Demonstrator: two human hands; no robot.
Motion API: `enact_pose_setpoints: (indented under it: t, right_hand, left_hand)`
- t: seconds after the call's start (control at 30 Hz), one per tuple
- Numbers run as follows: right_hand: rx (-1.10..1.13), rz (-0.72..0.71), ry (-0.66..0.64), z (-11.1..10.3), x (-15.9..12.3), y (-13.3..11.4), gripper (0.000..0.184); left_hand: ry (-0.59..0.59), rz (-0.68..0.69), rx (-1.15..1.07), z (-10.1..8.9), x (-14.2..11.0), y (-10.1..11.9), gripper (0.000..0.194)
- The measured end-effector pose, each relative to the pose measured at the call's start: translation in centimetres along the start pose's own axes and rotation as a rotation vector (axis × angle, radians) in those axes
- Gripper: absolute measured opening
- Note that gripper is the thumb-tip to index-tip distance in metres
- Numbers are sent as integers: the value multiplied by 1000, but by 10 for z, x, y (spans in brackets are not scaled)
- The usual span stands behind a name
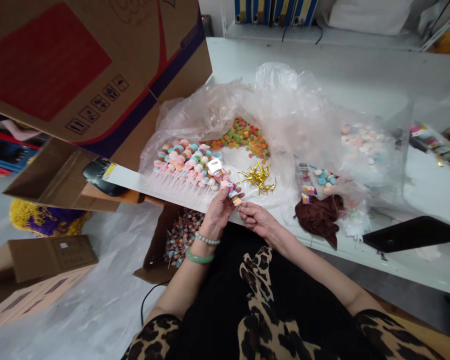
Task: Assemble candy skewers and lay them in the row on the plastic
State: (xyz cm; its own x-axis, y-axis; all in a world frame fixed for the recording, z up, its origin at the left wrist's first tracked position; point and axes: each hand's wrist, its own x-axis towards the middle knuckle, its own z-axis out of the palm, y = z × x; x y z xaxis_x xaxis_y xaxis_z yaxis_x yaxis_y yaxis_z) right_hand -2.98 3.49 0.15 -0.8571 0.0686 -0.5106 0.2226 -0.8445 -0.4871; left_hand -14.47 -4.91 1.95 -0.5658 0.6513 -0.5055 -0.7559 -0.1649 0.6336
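Observation:
My left hand [219, 210] is closed around a small candy skewer [233, 194] of pastel sweets at the near edge of the white table [360, 80]. My right hand [255, 216] pinches the lower end of the same skewer, fingers pressed together. Just beyond lies a pile of finished pastel candy sticks [187, 161] on clear plastic. A bunch of gold twist ties [258, 177] sits right of my hands. Orange and green loose candies [243, 136] lie farther back.
A big cardboard box [90, 70] looms at upper left. An open box of wrapped candies [182, 235] stands on the floor below the table. A brown cloth [320, 217], a dark phone [412, 232] and bagged pastel candies [363, 142] lie to the right.

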Motion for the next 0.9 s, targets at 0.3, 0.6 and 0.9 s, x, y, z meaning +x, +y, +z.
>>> enact_pose_setpoints:
  t: [0.3,0.6,0.9]
  right_hand:
    - [-378,-181,267,6,-6,-11,23]
    - [-555,-377,405,2,-4,-14,21]
    - [-1031,-676,451,-5,-7,-9,16]
  left_hand:
    - [-32,111,-65,-3,13,36,21]
    - [-3,228,-163,-4,16,20,18]
    - [58,238,-63,1,14,8,25]
